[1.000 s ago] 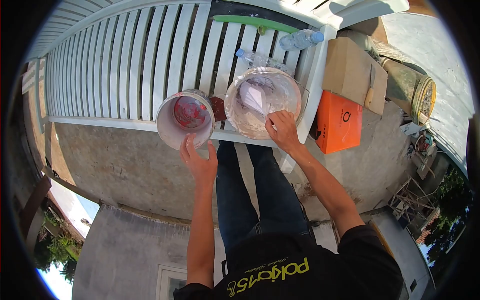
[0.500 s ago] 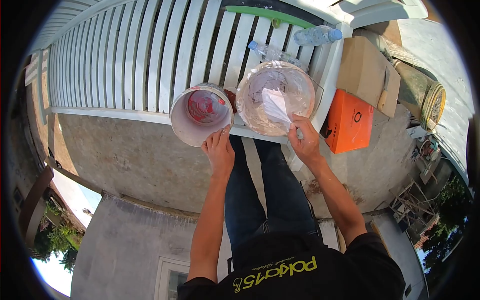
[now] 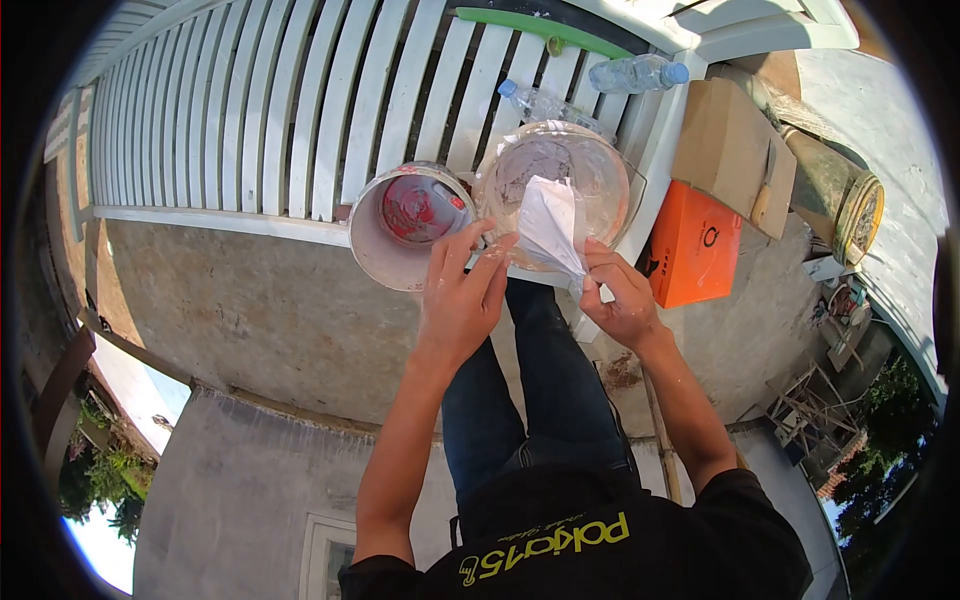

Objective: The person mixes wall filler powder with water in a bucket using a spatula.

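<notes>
A thin white sheet [image 3: 551, 220], fanned out at the far end and gathered to a point at the near end, is pinched in my right hand [image 3: 622, 297]. It overlaps the mouth of a wide, smeared bucket [image 3: 612, 205] that holds some pale grey material. My left hand [image 3: 463, 300] is raised between the two buckets, its fingers stretched out and apart. Those fingertips are close to the sheet and to the right side of a smaller whitish bucket [image 3: 372, 245], which is tilted and has red residue inside its bottom.
Both buckets are at the edge of a white slatted bench [image 3: 330, 130]. Clear plastic bottles [image 3: 638, 73] lie behind them near a green strip [image 3: 540, 28]. To the right are an orange box [image 3: 697, 245], cardboard [image 3: 728, 140] and a dirty yellow-rimmed bucket [image 3: 862, 215].
My left hand has let go of the smaller bucket's rim and moved right, toward the sheet. My right hand has drawn the sheet slightly nearer to me and to the right.
</notes>
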The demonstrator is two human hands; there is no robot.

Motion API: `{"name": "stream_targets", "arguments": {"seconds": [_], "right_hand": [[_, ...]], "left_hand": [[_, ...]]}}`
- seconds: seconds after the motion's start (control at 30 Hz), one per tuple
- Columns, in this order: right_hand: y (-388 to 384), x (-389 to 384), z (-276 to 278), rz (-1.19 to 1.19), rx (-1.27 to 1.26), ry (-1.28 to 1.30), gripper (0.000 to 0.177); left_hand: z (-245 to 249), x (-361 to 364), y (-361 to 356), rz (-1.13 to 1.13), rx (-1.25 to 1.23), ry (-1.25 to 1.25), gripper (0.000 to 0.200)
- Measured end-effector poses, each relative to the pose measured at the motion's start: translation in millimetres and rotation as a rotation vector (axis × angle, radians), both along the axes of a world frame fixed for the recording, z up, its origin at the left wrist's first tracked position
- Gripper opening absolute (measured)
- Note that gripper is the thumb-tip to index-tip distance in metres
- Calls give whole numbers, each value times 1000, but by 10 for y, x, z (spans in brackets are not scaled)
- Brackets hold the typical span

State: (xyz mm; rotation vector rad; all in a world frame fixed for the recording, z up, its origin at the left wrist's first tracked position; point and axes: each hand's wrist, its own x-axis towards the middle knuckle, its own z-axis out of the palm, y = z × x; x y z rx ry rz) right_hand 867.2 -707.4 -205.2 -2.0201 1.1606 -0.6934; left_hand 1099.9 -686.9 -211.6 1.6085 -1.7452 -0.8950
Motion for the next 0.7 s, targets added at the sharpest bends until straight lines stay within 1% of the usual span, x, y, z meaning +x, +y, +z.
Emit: {"name": "stream_targets", "arguments": {"seconds": [0.13,0.23,0.33,0.43,0.53,0.63,0.7], "right_hand": [[-35,-6,40,91,1,32,19],[-33,-41,142,152,100,92,20],[-58,-76,222,185,91,110,22],[-45,-80,256,206,71,78,23],[-27,-119,218,152,83,83,22],[69,-151,124,88,93,-25,18],[182,-151,-1,55,69,-117,20]], "left_hand": [[231,-182,-300,-291,-65,-85,46],[220,-308,-378,-459,-48,-107,45],[167,-293,-441,-527,-111,-68,36],[136,-211,-445,-613,64,-88,30],[230,-194,-327,-544,75,-90,30],[278,-187,-131,-466,14,-66,31],[252,-224,-13,-395,-40,-1,32]]}}
